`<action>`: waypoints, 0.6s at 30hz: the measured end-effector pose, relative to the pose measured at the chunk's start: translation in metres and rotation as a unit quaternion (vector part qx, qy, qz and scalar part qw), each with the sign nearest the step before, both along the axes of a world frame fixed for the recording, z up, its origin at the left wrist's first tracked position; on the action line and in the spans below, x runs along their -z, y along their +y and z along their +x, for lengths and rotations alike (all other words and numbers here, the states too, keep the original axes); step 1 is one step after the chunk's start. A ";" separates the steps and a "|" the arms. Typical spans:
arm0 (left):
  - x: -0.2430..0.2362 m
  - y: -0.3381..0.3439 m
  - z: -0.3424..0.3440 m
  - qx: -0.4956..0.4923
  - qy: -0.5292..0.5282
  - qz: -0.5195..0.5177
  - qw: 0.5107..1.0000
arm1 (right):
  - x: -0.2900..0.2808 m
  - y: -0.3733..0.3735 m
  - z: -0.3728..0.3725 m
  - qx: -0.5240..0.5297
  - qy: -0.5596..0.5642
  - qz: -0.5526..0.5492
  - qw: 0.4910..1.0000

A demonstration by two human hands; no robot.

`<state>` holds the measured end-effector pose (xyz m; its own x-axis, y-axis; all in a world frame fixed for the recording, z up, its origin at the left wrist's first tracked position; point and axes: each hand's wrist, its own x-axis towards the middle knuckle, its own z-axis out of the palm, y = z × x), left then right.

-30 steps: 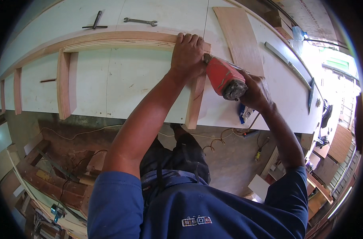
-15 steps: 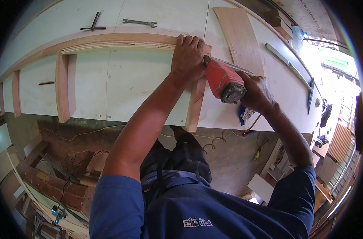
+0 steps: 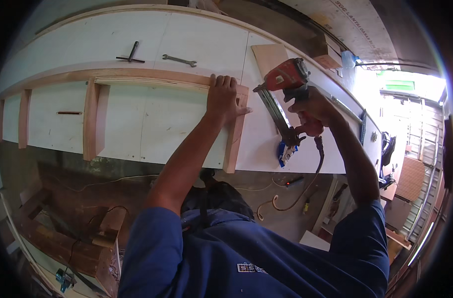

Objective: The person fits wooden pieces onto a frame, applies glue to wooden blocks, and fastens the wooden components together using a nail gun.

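Observation:
My left hand [image 3: 223, 99] grips the corner of a wooden frame [image 3: 91, 119], its fingers over the long far rail and its thumb out across the end piece [image 3: 233, 144]. In my right hand [image 3: 313, 107] is a red and black pneumatic nail gun [image 3: 287, 78], held by its handle. The tool is turned sideways, its nose towards the left and apart from the wood. An air hose [image 3: 319, 158] runs down from its handle. The frame lies on a white workbench [image 3: 176, 134] with several crosspieces between its rails.
Beyond the frame lie an open-ended wrench [image 3: 179, 60] and a black T-handle tool [image 3: 131, 52]. A thin wooden board [image 3: 267, 57] is behind the nail gun. Near the bench's front edge sits a blue and white packet [image 3: 285, 153]. The hose coils below the bench.
My right hand has lifted the nail gun off the frame's corner and swung its nose leftward. My left hand still holds the corner. The whole view has shifted somewhat.

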<state>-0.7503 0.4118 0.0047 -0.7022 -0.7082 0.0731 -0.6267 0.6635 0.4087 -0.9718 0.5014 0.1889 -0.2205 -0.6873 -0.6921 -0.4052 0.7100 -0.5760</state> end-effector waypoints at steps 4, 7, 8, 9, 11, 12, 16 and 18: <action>-0.004 -0.004 0.002 0.005 -0.015 0.019 1.000 | -0.003 -0.036 -0.003 0.002 -0.031 0.059 0.998; -0.002 -0.005 0.002 0.022 -0.029 0.058 0.998 | 0.004 -0.056 0.002 0.015 -0.030 0.121 0.992; -0.001 -0.005 0.001 0.024 -0.031 0.044 0.998 | 0.005 -0.060 0.002 0.031 -0.032 0.148 0.988; 0.001 -0.004 0.000 0.028 -0.033 0.031 0.999 | 0.006 -0.063 0.001 0.034 -0.029 0.155 0.987; 0.004 -0.006 0.001 0.030 -0.019 0.033 0.999 | 0.007 -0.069 0.001 0.041 -0.050 0.179 0.982; 0.005 -0.006 0.001 0.030 -0.007 0.028 0.999 | 0.008 -0.071 0.001 0.044 -0.048 0.186 0.980; 0.015 -0.006 0.001 0.020 0.047 0.019 0.999 | 0.000 -0.087 0.012 0.048 -0.032 0.207 0.977; 0.016 -0.007 0.001 0.019 0.074 0.019 0.997 | -0.001 -0.093 0.016 0.053 -0.016 0.223 0.973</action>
